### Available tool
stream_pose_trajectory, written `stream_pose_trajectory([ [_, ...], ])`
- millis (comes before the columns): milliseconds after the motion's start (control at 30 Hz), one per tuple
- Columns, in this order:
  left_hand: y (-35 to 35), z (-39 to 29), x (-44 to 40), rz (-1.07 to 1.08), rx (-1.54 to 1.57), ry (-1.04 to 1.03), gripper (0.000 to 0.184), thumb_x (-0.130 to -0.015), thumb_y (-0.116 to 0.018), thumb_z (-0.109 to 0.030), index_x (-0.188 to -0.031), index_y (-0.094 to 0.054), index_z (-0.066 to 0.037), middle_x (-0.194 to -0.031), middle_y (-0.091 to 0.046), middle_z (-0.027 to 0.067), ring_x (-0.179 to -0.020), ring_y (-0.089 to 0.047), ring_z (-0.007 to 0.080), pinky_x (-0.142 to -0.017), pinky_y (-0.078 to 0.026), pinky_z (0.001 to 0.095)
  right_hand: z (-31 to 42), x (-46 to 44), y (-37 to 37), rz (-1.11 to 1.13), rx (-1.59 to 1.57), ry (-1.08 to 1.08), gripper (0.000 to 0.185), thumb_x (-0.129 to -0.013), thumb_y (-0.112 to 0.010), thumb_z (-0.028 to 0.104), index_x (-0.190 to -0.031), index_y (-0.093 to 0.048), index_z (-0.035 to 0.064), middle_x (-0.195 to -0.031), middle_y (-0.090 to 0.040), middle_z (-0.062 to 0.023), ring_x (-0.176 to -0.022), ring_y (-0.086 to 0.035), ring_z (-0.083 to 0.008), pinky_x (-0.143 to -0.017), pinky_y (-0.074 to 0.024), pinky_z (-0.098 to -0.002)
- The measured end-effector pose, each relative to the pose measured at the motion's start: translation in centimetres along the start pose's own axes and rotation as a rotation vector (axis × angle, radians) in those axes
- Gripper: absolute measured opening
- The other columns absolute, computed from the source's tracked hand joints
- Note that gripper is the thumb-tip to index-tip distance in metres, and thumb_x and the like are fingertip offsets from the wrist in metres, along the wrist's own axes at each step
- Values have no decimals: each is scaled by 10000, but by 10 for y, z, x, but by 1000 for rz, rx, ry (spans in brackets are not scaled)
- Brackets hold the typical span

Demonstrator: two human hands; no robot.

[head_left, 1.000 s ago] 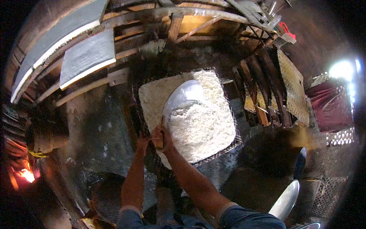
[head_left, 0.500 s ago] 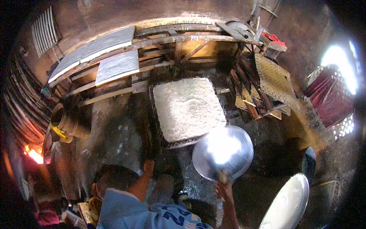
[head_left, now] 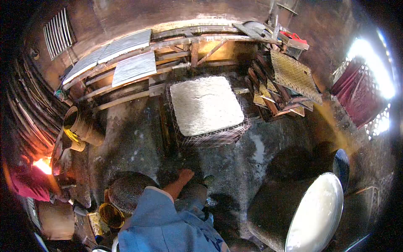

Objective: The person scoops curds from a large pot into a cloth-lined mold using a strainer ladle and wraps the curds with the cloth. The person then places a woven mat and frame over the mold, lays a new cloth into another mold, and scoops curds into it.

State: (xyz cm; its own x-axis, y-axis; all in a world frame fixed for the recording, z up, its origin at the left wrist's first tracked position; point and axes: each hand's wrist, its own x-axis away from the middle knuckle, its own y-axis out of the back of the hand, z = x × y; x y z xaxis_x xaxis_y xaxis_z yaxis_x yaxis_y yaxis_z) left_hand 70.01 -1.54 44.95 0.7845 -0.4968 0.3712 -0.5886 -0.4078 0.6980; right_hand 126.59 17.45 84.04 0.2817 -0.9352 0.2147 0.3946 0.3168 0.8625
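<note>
My left hand [head_left: 186, 174] hangs low in front of my body, its fingers seemingly curled in, with no object visible in it. My right hand is out of view. Ahead of me stands a square white curd-like slab [head_left: 205, 107] with a fairly flat top. Dark checkered cloth [head_left: 218, 137] wraps its sides. At the lower right is a wide round vessel of white liquid [head_left: 317, 214]. The shiny metal pan seen earlier is no longer in view.
White sheets [head_left: 134, 68] lie on a wooden rack [head_left: 195, 54] along the wall. Woven panels [head_left: 294, 75] lean at the right. A fire [head_left: 43, 165] burns at far left near a tipped bucket [head_left: 86, 128]. Another round dark vessel [head_left: 132, 191] is beside me.
The metal pan and my right hand have left the view from over the slab's near corner. That corner and the checkered cloth now show. My body has turned, and my left hand appears farther right.
</note>
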Motion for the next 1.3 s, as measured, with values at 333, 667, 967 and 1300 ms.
stream_pose_trajectory([
  [333,-17,-39,-17,204,34,175,375,-734,-502,-425,-873,-608,-93,-900,-603,121,-852,-561,345,-743,-426,478,116,-114,-187,513,-407,-128,362,-789,-566,165,-1130,-466,94,-939,-477,-75,-814,-463,-220,-638,-434,-360],
  [667,13,56,-36,-357,607,623,532,-726,-646,-226,-1200,-471,-60,-1165,-521,170,-1064,-510,336,-867,-436,432,145,-312,-279,708,-243,-242,490,-763,-593,72,-1219,-413,75,-1143,-422,-87,-1012,-423,-237,-759,-436,-383],
  [967,38,98,-123,-356,630,691,419,-746,-632,-221,-1112,-511,-58,-1048,-546,128,-900,-529,287,-735,-452,396,230,-618,-425,581,13,569,616,-740,-617,-12,-1299,-366,57,-1326,-373,-98,-1191,-386,-252,-867,-438,-404],
  [1300,25,130,-130,-566,713,567,268,-774,-593,-236,-979,-584,-65,-868,-594,81,-675,-559,224,-566,-465,359,288,-726,-549,745,-926,95,423,-845,-537,234,-1225,-442,76,-1142,-520,-73,-993,-525,-244,-784,-494,-463],
])
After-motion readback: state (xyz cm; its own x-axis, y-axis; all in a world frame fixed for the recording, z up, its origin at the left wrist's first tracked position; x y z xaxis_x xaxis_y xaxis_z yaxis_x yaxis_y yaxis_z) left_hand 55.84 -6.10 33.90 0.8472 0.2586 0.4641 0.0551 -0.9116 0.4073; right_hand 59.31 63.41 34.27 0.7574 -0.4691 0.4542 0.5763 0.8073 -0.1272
